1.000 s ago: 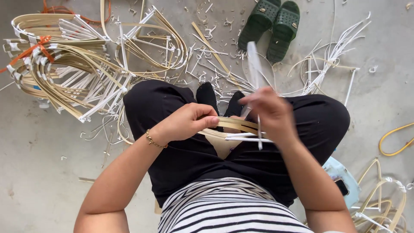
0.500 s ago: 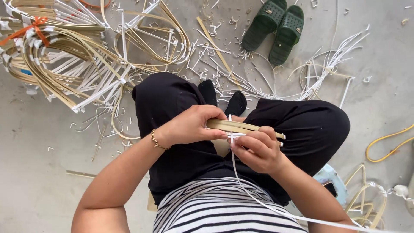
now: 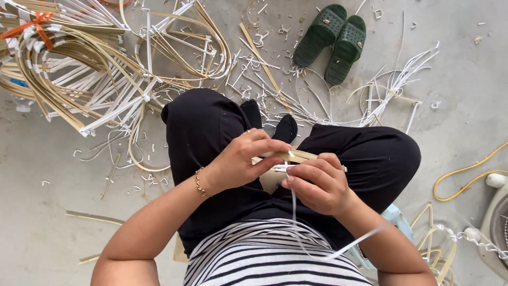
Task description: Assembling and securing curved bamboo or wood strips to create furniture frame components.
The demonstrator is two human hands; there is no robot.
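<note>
I sit on the floor in black trousers and a striped top. My left hand [image 3: 244, 159], with a gold bracelet at the wrist, grips a flat bundle of tan bamboo strips [image 3: 296, 155] over my lap. My right hand [image 3: 317, 182] pinches a white plastic strap [image 3: 294, 209] right beside the bundle; the strap runs down from my fingers and curves off to the lower right. Both hands touch at the bundle's middle, and my fingers hide where strap and strips meet.
A big heap of bent bamboo strips bound with white strap [image 3: 79, 69] lies at the upper left. Green slippers [image 3: 333, 39] sit ahead. Loose white strap offcuts [image 3: 386, 90] litter the concrete. A yellow cord [image 3: 465, 175] and a fan base [image 3: 495, 222] are at the right.
My right hand came down from chest height to the bundle, drawing the white strap with it. The strap's free end now trails to the lower right instead of standing up.
</note>
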